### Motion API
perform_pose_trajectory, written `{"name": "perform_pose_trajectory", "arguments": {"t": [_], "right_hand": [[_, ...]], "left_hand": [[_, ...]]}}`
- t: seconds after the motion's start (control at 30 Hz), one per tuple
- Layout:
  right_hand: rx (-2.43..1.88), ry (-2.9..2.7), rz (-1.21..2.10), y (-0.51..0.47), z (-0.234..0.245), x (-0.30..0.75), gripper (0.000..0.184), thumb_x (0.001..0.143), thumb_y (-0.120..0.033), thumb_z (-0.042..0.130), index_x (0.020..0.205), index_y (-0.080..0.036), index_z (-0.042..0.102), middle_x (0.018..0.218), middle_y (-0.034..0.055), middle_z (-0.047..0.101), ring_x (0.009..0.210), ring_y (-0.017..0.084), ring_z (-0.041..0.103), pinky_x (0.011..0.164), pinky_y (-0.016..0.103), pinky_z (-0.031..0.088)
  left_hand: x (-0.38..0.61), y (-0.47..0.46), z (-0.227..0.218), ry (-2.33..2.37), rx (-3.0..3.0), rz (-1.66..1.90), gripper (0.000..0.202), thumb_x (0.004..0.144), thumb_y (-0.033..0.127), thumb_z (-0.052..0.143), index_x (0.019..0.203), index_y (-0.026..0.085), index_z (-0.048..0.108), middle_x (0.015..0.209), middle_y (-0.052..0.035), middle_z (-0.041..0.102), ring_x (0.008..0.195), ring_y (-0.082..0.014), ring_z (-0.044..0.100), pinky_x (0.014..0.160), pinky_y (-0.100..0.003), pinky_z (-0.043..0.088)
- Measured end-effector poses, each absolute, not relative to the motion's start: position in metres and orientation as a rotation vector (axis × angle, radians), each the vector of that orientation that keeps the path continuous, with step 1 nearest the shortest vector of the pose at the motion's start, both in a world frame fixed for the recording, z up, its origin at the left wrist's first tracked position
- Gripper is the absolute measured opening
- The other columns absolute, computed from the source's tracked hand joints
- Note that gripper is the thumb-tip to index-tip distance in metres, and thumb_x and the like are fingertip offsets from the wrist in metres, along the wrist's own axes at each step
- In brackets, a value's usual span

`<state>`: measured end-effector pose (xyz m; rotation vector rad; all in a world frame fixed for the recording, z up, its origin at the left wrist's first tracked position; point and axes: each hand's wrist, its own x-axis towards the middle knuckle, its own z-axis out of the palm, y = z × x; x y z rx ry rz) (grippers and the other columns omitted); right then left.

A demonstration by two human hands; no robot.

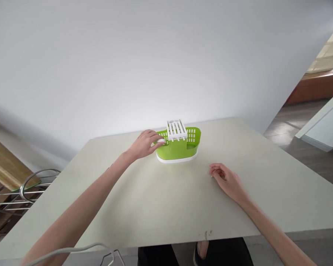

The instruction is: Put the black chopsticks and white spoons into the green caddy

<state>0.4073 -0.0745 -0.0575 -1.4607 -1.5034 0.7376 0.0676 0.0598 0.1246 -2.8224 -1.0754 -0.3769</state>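
Observation:
A green plastic caddy (177, 149) with slotted walls and a white base stands on the table near the wall. Across its middle sits a white slotted rack (177, 129) with small prongs at the front. My left hand (147, 143) reaches to the caddy's left end. Between its thumb and fingers is a small white rounded object (161, 140), partly hidden, at the left compartment; its kind does not show. To the right of the caddy and apart from it, my right hand (227, 181) rests on the table with its fingers loosely curled, nothing visible in them.
The pale table (166, 207) meets a white wall (144, 66) behind the caddy. At the left edge are a metal rack (30, 192) and a bamboo-like board (11, 155). A grey cable (72, 250) crosses the lower left, near my left forearm.

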Motion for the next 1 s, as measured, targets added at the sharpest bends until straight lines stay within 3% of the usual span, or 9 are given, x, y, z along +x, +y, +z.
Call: {"name": "perform_pose_trajectory", "arguments": {"t": [0.33,0.5,0.7,0.8,1.0], "right_hand": [[-1.445,-1.493,0.745,-0.074,-0.057,0.408,0.024,0.095,-0.035,0.051,0.111,-0.026,0.065,0.101,0.0057,0.077,0.083,0.021,0.071,0.078,0.035,0.056],[-1.453,-1.47,0.759,-0.074,-0.054,0.406,0.024,0.093,-0.036,0.051,0.108,-0.026,0.066,0.1,0.0057,0.076,0.082,0.021,0.071,0.077,0.035,0.056],[-1.447,-1.481,0.769,-0.074,-0.054,0.406,0.023,0.095,-0.036,0.051,0.11,-0.026,0.065,0.101,0.0053,0.076,0.083,0.021,0.071,0.078,0.034,0.055],[-1.446,-1.48,0.759,-0.073,-0.055,0.406,0.022,0.096,-0.036,0.051,0.11,-0.025,0.065,0.101,0.0057,0.076,0.082,0.02,0.071,0.078,0.034,0.055],[-1.452,-1.488,0.756,-0.075,-0.052,0.406,0.024,0.097,-0.037,0.05,0.111,-0.025,0.065,0.102,0.0066,0.076,0.084,0.021,0.071,0.079,0.034,0.055]], "left_hand": [[0.076,0.094,0.129,-1.192,-2.616,-0.375,0.052,0.109,0.049,0.032,0.104,0.017,0.073,0.104,-0.0137,0.072,0.104,-0.0277,0.061,0.084,-0.038,0.048],[0.09,0.103,0.131,-1.158,-2.465,-0.273,0.054,0.11,0.046,0.027,0.088,0.018,0.068,0.088,-0.0133,0.071,0.088,-0.0262,0.06,0.062,-0.032,0.036],[0.096,0.115,0.127,-1.042,-2.423,-0.339,0.054,0.11,0.038,0.026,0.074,0.018,0.06,0.065,-0.0086,0.065,0.061,-0.0189,0.052,0.061,-0.031,0.029],[0.096,0.117,0.127,-1.046,-2.408,-0.309,0.053,0.111,0.037,0.026,0.078,0.018,0.063,0.068,-0.008,0.065,0.062,-0.0188,0.055,0.066,-0.033,0.033],[0.094,0.111,0.128,-1.303,-2.357,-0.241,0.056,0.111,0.046,0.021,0.097,0.019,0.068,0.093,-0.0126,0.07,0.085,-0.0247,0.065,0.061,-0.03,0.033]]}}
